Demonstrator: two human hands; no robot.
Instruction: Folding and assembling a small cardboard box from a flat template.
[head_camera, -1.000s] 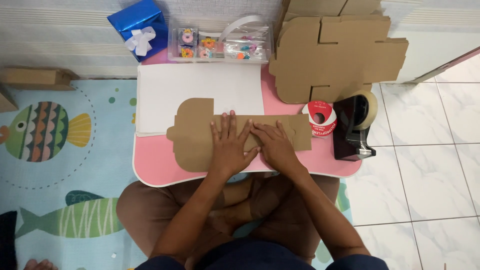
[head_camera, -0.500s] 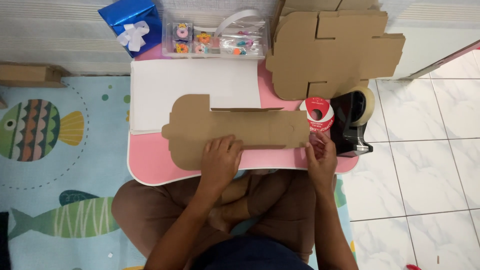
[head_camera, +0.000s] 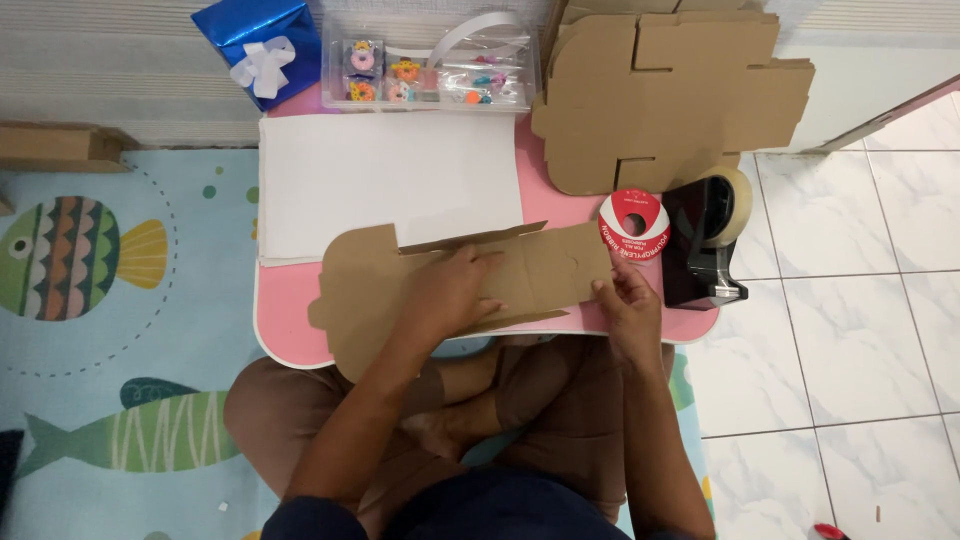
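On the pink table (head_camera: 290, 310), brown die-cut cardboard (head_camera: 540, 275) under both hands (head_camera: 455, 295).

free: bare pink worktop (head_camera: 285, 320) strip front-left, open | right: ribbon spool (head_camera: 634, 226) touching cardboard blank (head_camera: 460, 285), black tape dispenser (head_camera: 705, 240) just beside it, tight | back: white sheet (head_camera: 385, 180) lies flat, clear box (head_camera: 430, 62), flat carton stack (head_camera: 670, 95) and blue gift (head_camera: 255, 50) wall off the far edge

The left hand (head_camera: 450, 290) covers the middle of the flat cardboard cutout (head_camera: 370, 295). At 12 o'clock, the top edge cuts off the cardboard stack (head_camera: 670, 100) and blue gift box (head_camera: 262, 45). The little things in the clear box (head_camera: 430, 65) are too small to tell.
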